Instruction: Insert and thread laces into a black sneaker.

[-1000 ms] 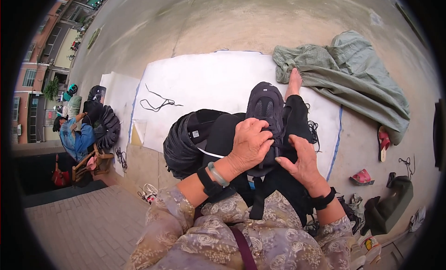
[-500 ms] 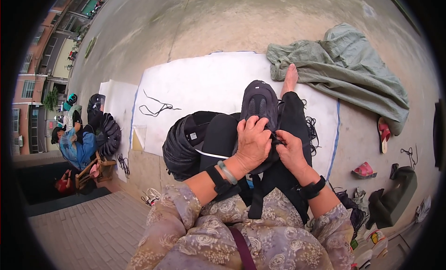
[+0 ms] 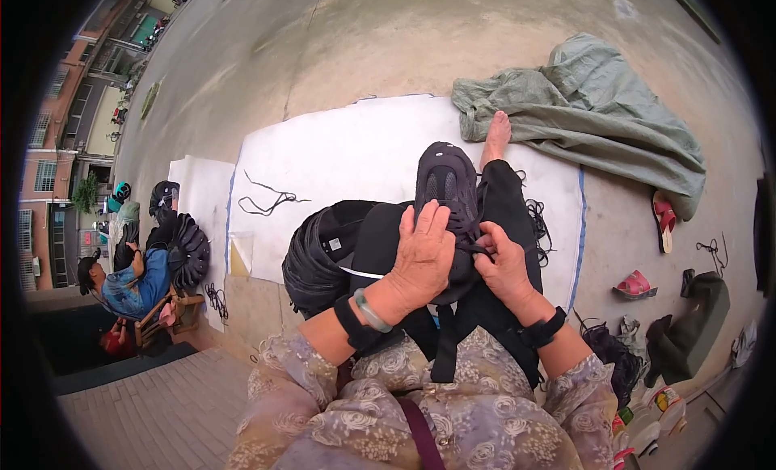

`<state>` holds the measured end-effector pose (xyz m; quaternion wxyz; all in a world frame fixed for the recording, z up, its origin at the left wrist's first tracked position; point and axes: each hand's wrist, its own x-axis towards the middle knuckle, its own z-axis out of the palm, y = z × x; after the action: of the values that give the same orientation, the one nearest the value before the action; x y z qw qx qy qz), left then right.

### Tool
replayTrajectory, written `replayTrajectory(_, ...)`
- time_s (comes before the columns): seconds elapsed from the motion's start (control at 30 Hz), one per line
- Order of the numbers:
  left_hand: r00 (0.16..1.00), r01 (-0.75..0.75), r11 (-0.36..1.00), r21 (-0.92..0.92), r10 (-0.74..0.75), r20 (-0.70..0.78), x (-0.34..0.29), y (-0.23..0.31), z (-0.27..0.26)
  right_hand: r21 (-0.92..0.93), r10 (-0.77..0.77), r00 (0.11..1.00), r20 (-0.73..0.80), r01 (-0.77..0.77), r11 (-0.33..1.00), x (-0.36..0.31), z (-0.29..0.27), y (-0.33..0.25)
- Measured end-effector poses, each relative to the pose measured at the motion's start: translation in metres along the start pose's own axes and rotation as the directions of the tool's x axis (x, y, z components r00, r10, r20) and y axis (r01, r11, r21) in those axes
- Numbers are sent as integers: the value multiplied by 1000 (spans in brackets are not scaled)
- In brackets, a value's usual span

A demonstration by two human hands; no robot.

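Observation:
A dark sneaker (image 3: 443, 181) rests on my lap with its toe pointing away from me. My left hand (image 3: 424, 252) is laid over its left side, fingers bent onto the upper near the lacing, holding it. On the other side my right hand (image 3: 504, 264) is closed in a pinch on a dark shoelace (image 3: 471, 245) beside the shoe's opening. My hands partly cover the heel end and the lower lacing. Left of my lap sits a stack of nested black shoes or uppers (image 3: 314, 252).
A white sheet (image 3: 339, 147) lies on the ground, with a loose black lace (image 3: 267, 202) on it. More laces (image 3: 537, 227) hang by my right leg. Far right are a green tarp (image 3: 598, 106) and red slippers (image 3: 634, 284). A person (image 3: 137, 272) sits at the left.
My left hand has slid back a little toward me along the shoe, and its fingers have straightened somewhat. My right hand remains by the lacing, and more lace shows there.

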<state>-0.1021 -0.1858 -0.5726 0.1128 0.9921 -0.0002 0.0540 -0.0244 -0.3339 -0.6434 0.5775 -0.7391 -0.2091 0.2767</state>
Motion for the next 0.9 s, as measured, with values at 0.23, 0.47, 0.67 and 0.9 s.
replayTrajectory(0.23,791,508,735,449,-605,95,-171,-151,-57,-108,-45,999,-17,43,993,-7,-3,-3)
replayTrajectory(0.47,315,568,465,679,-885,343,-224,-173,-59,-212,-44,998,40,52,976,-3,-2,-7)
replayTrajectory(0.67,985,172,972,-159,-169,35,-83,-89,-15,-210,-126,992,-29,117,971,-5,5,-4)
replayTrajectory(0.9,988,83,968,-238,-49,145,-45,-66,4,-323,-68,992,-103,31,946,7,14,-19)
